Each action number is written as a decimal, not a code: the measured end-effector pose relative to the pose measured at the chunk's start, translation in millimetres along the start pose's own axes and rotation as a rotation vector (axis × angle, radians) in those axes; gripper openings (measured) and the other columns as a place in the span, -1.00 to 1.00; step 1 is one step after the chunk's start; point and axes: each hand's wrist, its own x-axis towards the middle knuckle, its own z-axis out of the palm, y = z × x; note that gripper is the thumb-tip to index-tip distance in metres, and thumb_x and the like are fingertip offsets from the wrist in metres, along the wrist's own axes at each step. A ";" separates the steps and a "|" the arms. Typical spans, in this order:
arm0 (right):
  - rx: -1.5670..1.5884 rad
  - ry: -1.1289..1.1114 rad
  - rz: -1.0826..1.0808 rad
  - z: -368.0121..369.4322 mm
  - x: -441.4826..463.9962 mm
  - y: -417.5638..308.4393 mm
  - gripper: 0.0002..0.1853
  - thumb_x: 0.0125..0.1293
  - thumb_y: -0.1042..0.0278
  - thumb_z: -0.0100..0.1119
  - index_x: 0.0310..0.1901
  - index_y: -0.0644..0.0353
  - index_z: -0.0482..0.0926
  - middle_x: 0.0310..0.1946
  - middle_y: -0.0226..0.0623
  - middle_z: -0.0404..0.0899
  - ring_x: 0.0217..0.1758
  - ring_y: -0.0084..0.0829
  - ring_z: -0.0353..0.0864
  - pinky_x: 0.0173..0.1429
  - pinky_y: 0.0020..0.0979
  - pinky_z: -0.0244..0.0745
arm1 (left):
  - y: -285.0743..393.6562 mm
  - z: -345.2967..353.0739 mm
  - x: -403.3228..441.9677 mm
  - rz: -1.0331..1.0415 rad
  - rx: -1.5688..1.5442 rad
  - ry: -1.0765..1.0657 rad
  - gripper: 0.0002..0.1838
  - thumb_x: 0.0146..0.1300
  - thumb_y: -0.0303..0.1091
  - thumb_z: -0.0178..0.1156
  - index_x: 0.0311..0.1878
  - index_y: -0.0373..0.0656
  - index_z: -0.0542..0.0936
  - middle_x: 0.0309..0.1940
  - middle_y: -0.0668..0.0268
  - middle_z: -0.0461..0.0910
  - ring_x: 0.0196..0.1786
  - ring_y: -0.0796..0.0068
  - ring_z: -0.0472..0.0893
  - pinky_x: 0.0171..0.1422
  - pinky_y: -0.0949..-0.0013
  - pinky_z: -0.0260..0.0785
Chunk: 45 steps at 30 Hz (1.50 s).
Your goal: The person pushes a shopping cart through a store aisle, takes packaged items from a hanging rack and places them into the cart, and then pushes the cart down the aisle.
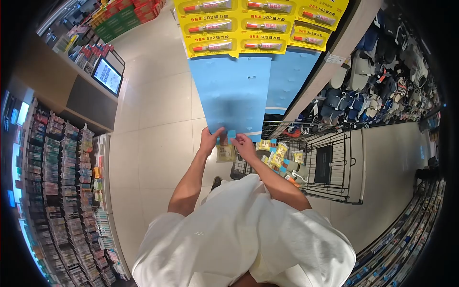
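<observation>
A small clear packet with a yellow printed label [225,153] hangs between my hands, in front of the lower end of a light blue display board [232,91]. My left hand [209,142] is closed at the packet's upper left, thumb on top. My right hand [245,145] pinches close to a small blue strip [232,134] above the packet; whether its fingertips hold that strip is hard to see. Rows of yellow glue cards [210,26], each with a small tube, hang on the upper part of the board.
A black wire shopping cart [334,167] stands at my right, holding several yellow-labelled packets [279,154] and grey-green slippers [296,168]. Slippers hang on a rack [363,91] beyond. Shelves of small goods [62,177] line the left, below a screen [108,76]. Tiled floor [155,129] lies between.
</observation>
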 end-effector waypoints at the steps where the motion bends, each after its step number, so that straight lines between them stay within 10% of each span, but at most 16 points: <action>1: 0.000 -0.027 0.007 0.6 -0.4 -6.4 -0.69 0.37 0.29 0.36 0.01 0.31 0.60 -0.25 -0.39 0.68 -0.22 -0.66 0.58 -0.11 -0.55 0.48 | -0.2 0.1 -0.5 0.003 0.009 0.011 -0.85 0.33 -0.35 0.35 -0.25 -0.25 0.65 -0.38 0.37 0.66 -0.34 0.60 0.58 -0.19 0.43 0.43; 34: 0.239 -0.112 0.218 10.1 -17.0 -13.2 -0.76 0.40 0.38 0.27 0.04 0.23 0.65 -0.17 -0.48 0.70 -0.14 -0.66 0.61 -0.05 -0.50 0.49 | -1.8 -6.2 2.5 0.031 0.068 0.015 -0.73 0.28 -0.36 0.39 -0.04 -0.32 0.66 -0.21 0.30 0.72 -0.18 0.56 0.64 -0.04 0.40 0.51; 45: 0.070 0.421 0.589 -144.6 -70.2 133.4 -0.80 0.41 0.28 0.29 -0.08 0.18 0.57 -0.27 -0.31 0.64 -0.35 -0.47 0.69 -0.34 -0.39 0.72 | -27.7 -18.0 5.9 0.121 0.097 0.009 -0.73 0.36 -0.36 0.32 0.02 -0.32 0.66 -0.17 0.31 0.72 -0.15 0.59 0.63 0.00 0.43 0.49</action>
